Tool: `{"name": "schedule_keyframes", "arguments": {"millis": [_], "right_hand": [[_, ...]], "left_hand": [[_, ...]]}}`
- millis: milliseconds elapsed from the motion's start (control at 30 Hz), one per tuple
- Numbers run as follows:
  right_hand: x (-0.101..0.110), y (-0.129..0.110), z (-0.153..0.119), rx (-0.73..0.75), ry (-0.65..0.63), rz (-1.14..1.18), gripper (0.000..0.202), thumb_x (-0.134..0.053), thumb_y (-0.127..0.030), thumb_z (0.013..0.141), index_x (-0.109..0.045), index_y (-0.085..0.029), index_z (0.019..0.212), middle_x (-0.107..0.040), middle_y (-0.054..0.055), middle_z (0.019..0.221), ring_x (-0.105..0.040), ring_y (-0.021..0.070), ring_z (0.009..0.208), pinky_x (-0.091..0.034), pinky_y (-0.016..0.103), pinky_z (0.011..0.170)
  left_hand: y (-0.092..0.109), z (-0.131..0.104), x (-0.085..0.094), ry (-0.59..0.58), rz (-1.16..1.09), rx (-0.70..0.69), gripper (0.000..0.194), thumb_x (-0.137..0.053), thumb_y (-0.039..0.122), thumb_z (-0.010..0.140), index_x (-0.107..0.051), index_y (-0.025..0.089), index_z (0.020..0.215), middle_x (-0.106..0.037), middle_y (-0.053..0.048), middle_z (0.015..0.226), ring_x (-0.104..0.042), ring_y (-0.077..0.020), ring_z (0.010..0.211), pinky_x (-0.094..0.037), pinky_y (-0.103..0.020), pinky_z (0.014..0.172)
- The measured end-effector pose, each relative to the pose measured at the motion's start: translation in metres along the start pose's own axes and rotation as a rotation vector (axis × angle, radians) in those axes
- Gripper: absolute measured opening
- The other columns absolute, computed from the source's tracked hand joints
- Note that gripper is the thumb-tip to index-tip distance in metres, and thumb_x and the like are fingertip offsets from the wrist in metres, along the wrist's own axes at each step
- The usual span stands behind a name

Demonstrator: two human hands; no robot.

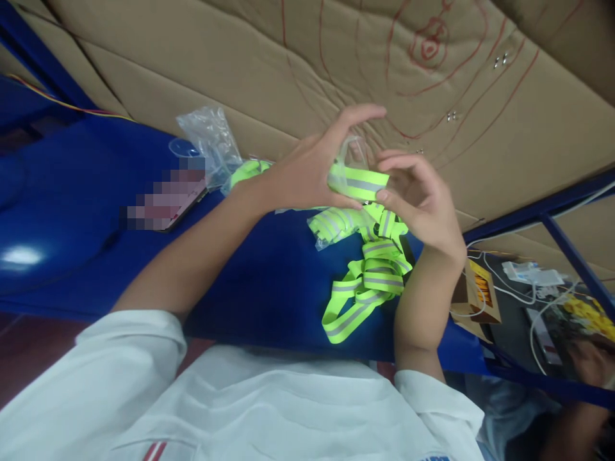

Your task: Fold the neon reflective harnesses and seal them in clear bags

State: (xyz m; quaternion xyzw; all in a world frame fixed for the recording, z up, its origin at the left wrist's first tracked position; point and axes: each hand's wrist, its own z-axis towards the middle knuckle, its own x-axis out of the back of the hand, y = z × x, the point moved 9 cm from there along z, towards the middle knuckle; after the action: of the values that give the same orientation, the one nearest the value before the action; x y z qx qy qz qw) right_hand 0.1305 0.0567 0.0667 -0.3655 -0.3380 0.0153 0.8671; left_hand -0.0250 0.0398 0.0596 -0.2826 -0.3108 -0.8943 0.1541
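Note:
My left hand [310, 169] is curved around a small clear plastic bag [353, 153], with its upper finger stretched out and its lower digit under the bag. A yellow-green reflective strap [362, 184] with a grey stripe lies flat at the bag, partly covered by it. At the strap's right end my right hand [423, 198] has its thumb on the edge and its fingers curled; some fingertips are hidden. Below both hands lies a tangled pile of loose reflective straps [379, 275]. Beside the pile, a bagged reflective strap [334, 224] rests on the blue table.
Behind my hands rises a cardboard panel [216, 70] with red drawn lines. Left on the blue table [269, 275] lie a phone-like object [168, 202], a crumpled clear bag [211, 141] and another bright strap [250, 169]. Rightward stand a cardboard box [480, 291], cables and another person's hand [590, 362].

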Motion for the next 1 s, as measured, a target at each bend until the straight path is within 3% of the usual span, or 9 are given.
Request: {"name": "schedule_keyframes", "arguments": {"millis": [67, 167, 333, 400, 500, 633, 767, 867, 1000], "right_hand": [[0.008, 0.002, -0.001, -0.014, 0.1, -0.082, 0.026, -0.08, -0.046, 0.091, -0.067, -0.03, 0.109, -0.067, 0.005, 0.118, -0.065, 0.0239, 0.112, -0.056, 0.041, 0.101], [-0.003, 0.009, 0.003, -0.076, 0.139, -0.181, 0.032, -0.084, -0.049, 0.087, -0.06, -0.028, 0.096, -0.063, 0.001, 0.092, -0.061, 0.0205, 0.085, -0.057, 0.04, 0.085], [-0.014, -0.016, 0.004, 0.033, 0.265, -0.469, 0.017, -0.079, -0.032, 0.091, -0.064, -0.025, 0.085, -0.064, 0.005, 0.095, -0.062, 0.0255, 0.094, -0.054, 0.046, 0.092], [-0.023, -0.028, 0.002, 0.097, 0.177, -0.501, 0.008, -0.07, -0.027, 0.099, -0.07, -0.025, 0.091, -0.069, 0.007, 0.099, -0.065, 0.027, 0.1, -0.053, 0.046, 0.094], [-0.039, -0.038, -0.004, 0.174, -0.088, -0.378, 0.023, -0.05, -0.024, 0.109, -0.073, -0.022, 0.105, -0.076, 0.006, 0.102, -0.07, 0.0245, 0.102, -0.052, 0.042, 0.093], [-0.051, -0.046, -0.014, 0.218, -0.329, -0.242, 0.039, -0.042, -0.046, 0.113, -0.072, -0.021, 0.11, -0.075, 0.007, 0.11, -0.067, 0.0243, 0.115, -0.05, 0.041, 0.104], [-0.06, -0.05, -0.012, 0.189, -0.253, -0.391, 0.052, -0.031, -0.054, 0.113, -0.07, -0.021, 0.104, -0.071, 0.009, 0.114, -0.056, 0.0297, 0.131, -0.041, 0.051, 0.115], [-0.069, -0.048, -0.009, 0.177, -0.188, -0.48, 0.044, -0.045, -0.053, 0.11, -0.068, -0.019, 0.094, -0.069, 0.012, 0.108, -0.059, 0.0305, 0.115, -0.045, 0.049, 0.105], [-0.074, -0.024, -0.008, 0.058, -0.341, -0.365, 0.039, -0.065, -0.043, 0.099, -0.054, -0.021, 0.068, -0.051, -0.001, 0.064, -0.05, 0.0176, 0.068, -0.044, 0.036, 0.073]], "left_hand": [[0.005, 0.0, -0.001, -0.013, -0.083, -0.022, 0.098, -0.082, 0.055, 0.085, -0.029, 0.026, 0.163, -0.031, -0.006, 0.172, -0.059, -0.0237, 0.137, -0.049, -0.033, 0.12], [0.011, -0.002, -0.015, -0.085, -0.087, -0.03, 0.098, -0.079, 0.054, 0.086, -0.027, 0.027, 0.164, -0.031, -0.006, 0.173, -0.054, -0.0284, 0.145, -0.046, -0.041, 0.124], [0.013, -0.003, -0.023, -0.042, -0.017, -0.118, 0.101, -0.081, 0.06, 0.085, -0.028, 0.03, 0.164, -0.034, -0.006, 0.171, -0.039, -0.0347, 0.157, -0.045, -0.048, 0.124], [0.01, -0.002, -0.021, -0.016, -0.026, -0.109, 0.103, -0.082, 0.061, 0.083, -0.026, 0.033, 0.164, -0.038, -0.005, 0.168, -0.048, -0.0335, 0.15, -0.051, -0.045, 0.118], [0.009, -0.002, -0.016, -0.017, -0.024, -0.07, 0.099, -0.081, 0.055, 0.085, -0.025, 0.036, 0.165, -0.053, -0.005, 0.154, -0.065, -0.0287, 0.129, -0.055, -0.042, 0.11], [0.016, -0.004, -0.016, -0.109, -0.002, -0.043, 0.094, -0.077, 0.057, 0.09, -0.029, 0.029, 0.166, -0.061, -0.007, 0.143, -0.067, -0.0279, 0.121, -0.054, -0.042, 0.108], [0.018, -0.004, -0.016, -0.156, -0.123, -0.037, 0.092, -0.074, 0.054, 0.092, -0.028, 0.026, 0.167, -0.064, -0.007, 0.142, -0.067, -0.0276, 0.122, -0.054, -0.038, 0.103], [0.014, -0.006, -0.024, -0.214, -0.162, -0.011, 0.097, -0.076, 0.037, 0.088, -0.024, 0.029, 0.169, -0.071, -0.002, 0.13, -0.07, -0.025, 0.113, -0.056, -0.034, 0.096], [0.013, -0.01, -0.052, -0.345, -0.178, 0.005, 0.099, -0.065, 0.018, 0.082, -0.023, 0.032, 0.17, -0.071, -0.001, 0.13, -0.071, -0.0266, 0.112, -0.055, -0.036, 0.096]]}}
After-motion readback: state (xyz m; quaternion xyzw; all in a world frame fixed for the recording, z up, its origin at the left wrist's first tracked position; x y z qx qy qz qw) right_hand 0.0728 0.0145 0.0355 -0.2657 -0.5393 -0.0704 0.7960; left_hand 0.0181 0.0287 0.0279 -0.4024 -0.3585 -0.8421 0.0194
